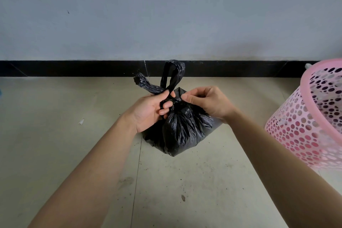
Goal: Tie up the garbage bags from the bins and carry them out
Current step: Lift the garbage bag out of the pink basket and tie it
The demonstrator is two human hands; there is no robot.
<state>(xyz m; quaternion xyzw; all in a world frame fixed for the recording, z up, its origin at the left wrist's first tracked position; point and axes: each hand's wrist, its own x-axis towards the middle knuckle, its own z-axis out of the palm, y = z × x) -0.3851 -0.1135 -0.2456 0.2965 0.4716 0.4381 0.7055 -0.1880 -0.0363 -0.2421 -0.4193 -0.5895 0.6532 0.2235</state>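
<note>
1 black garbage bag (182, 131) sits on a pale tiled floor (185, 181), in the middle of the view and near a grey wall (166, 11) with 1 black baseboard (74, 68) running along its foot. 1 pink bin (312, 116), plastic and pierced all over with round holes, stands tilted at the right edge, apart from the bag. No brand, label or writing can be read on anything.

The bag is small, glossy and heavily creased, with its neck gathered into a tight bunch at the top. 2 twisted ends rise from that bunch: 1 loop (174, 74) stands upright toward the far wall, and 1 shorter tail (146, 84) angles off to the far left.

2 bare hands work at the gathered neck. The left hand (151, 111) is curled closed around the base of the 2 ends, fingers wrapped into the plastic. The right hand (209, 103) pinches the bunched plastic just beside it, thumb and fingertips pressed together on the knot area. Small specks of dirt and 1 white scrap (81, 121) lie on the floor to the left.
</note>
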